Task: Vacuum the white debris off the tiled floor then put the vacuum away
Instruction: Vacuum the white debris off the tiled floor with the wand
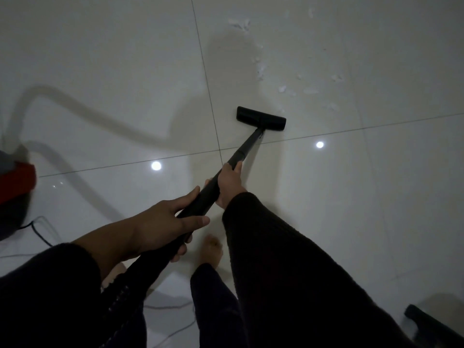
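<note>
A black vacuum wand (247, 149) runs from my hands down to a flat black floor nozzle (261, 118) resting on the white tiled floor (113, 71). My left hand (163, 219) grips the wand's near end, where the ribbed hose begins. My right hand (229, 183) grips the wand farther along. White debris (261, 71) lies scattered on the tile beyond and to the right of the nozzle, with more bits (239, 23) farther off.
The red and dark vacuum body (15, 187) sits at the left edge, its black power cord (37, 229) trailing on the floor. My bare foot (211, 251) stands under the wand. A dark object (431, 325) lies at the bottom right. Two ceiling lights reflect on the tiles.
</note>
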Motion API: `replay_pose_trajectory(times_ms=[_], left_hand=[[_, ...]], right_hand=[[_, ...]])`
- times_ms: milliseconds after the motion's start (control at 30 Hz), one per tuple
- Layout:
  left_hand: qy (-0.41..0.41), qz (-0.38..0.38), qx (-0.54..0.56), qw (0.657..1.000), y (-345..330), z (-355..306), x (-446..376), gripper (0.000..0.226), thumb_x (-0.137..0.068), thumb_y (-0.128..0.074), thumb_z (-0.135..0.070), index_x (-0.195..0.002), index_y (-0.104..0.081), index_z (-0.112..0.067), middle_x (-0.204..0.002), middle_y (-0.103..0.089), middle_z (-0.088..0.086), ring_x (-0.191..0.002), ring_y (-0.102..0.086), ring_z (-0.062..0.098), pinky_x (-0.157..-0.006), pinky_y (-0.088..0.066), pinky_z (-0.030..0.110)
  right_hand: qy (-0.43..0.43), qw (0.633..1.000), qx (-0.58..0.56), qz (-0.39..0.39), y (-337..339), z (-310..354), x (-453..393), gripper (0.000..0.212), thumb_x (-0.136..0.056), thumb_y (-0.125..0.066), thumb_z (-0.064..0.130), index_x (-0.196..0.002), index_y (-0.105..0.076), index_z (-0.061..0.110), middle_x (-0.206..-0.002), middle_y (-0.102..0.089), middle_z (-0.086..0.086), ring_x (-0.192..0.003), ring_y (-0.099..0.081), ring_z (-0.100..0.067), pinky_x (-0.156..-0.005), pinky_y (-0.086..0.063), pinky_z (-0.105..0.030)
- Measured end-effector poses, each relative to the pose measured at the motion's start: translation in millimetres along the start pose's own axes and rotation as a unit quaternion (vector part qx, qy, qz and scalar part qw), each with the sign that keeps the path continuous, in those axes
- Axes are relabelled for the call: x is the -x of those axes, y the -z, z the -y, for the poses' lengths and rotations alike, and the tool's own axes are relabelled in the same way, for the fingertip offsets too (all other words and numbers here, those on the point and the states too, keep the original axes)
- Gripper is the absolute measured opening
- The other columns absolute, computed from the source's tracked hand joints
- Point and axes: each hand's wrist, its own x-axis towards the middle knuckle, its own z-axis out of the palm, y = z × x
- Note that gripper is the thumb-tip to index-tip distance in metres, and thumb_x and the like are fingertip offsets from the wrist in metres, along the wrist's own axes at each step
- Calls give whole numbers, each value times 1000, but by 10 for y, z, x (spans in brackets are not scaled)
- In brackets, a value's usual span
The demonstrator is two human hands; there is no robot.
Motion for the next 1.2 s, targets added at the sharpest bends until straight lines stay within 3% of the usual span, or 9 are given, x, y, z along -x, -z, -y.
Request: replay_pose_trajectory(times_ms=[267,367,633,800,967,1200], left_hand=[[-6,-26,16,1000,-89,-139,-160,76,-88,-62,-25,-144,-17,-50,-68,-55,10,-46,-56,15,-45,-48,26],[-5,-32,27,999,-21,-132,-132,76,-87,-64,-26,-144,-19,-51,-65,-57,8,-47,-56,15,-47,-48,28],[-12,-44,50,998,208,-216,-249,76,-85,-66,-27,-142,-23,-53,-60,-58,9,-50,-53,22,-49,-48,29],[-26,-39,74,996,350,-423,-420,75,-87,-65,-25,-142,-22,-52,-66,-55,11,-49,-54,19,-49,-48,28],[-39,-38,66,996,558,-654,-470,76,-88,-63,-23,-144,-19,-51,-68,-55,12,-50,-55,20,-49,-49,29],[-49,-48,77,995,743,-947,-612,77,-87,-63,-23,-144,-19,-49,-63,-56,9,-48,-55,19,-49,-49,29]], right_hand=[[4,999,24,26,8,255,-142,63,-101,-38,22,-148,-5,49,-125,-43,-10,-79,-54,-21,-87,-53,-39],[2,999,25,38,-91,265,-128,62,-101,-37,24,-147,-6,51,-112,-44,-7,-77,-53,-20,-86,-53,-38],[14,998,40,46,-355,419,-203,59,-101,-36,27,-147,-7,50,-123,-41,-6,-77,-53,-20,-75,-52,-34],[34,997,63,42,-524,675,-354,58,-101,-37,22,-149,-10,41,-136,-38,-12,-83,-53,-22,-79,-51,-37],[31,997,62,36,-771,894,-402,59,-101,-37,27,-146,-8,51,-133,-40,-9,-80,-53,-20,-78,-52,-35],[40,996,72,42,-1000,1233,-539,60,-101,-37,26,-146,-6,51,-123,-42,-7,-85,-51,-22,-74,-52,-35]])
